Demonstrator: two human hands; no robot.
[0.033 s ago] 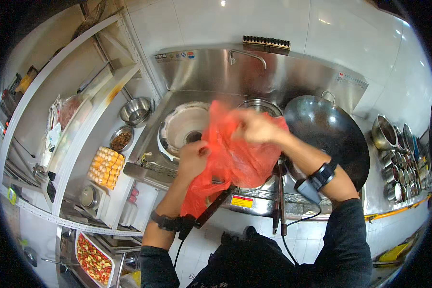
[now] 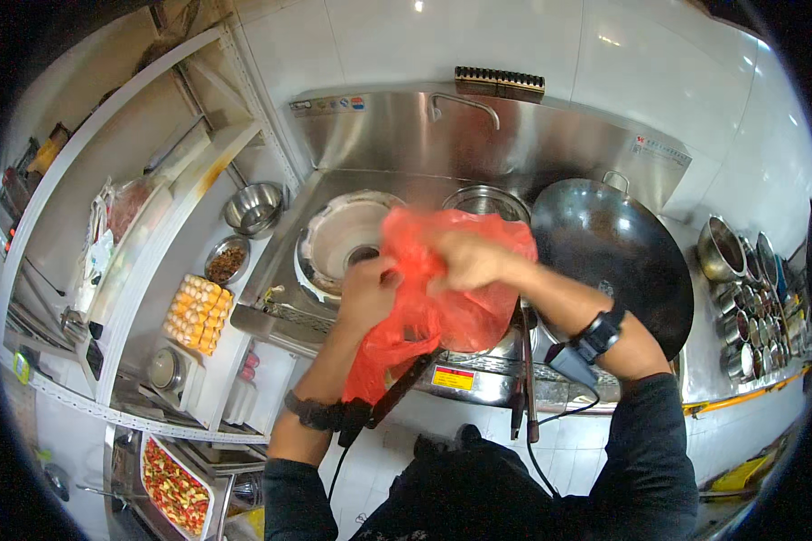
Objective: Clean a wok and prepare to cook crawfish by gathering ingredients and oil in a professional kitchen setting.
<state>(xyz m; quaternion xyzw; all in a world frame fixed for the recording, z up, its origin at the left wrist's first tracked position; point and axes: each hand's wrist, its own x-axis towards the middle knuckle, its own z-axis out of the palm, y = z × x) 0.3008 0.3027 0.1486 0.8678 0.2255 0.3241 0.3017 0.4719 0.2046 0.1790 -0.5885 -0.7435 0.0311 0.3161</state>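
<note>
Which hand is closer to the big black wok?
The right. The right hand is at the red plastic bag, a little to the left of the wok; the left hand is farther left, on the bag's other side.

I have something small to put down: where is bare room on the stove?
A narrow steel strip lies bare between the black wok and the small canisters; another runs between the left shelf and burner ring, with scraps at its front. The middle is crowded: left hand, right hand and red plastic bag, a metal vessel behind, dark handles in front.
</note>
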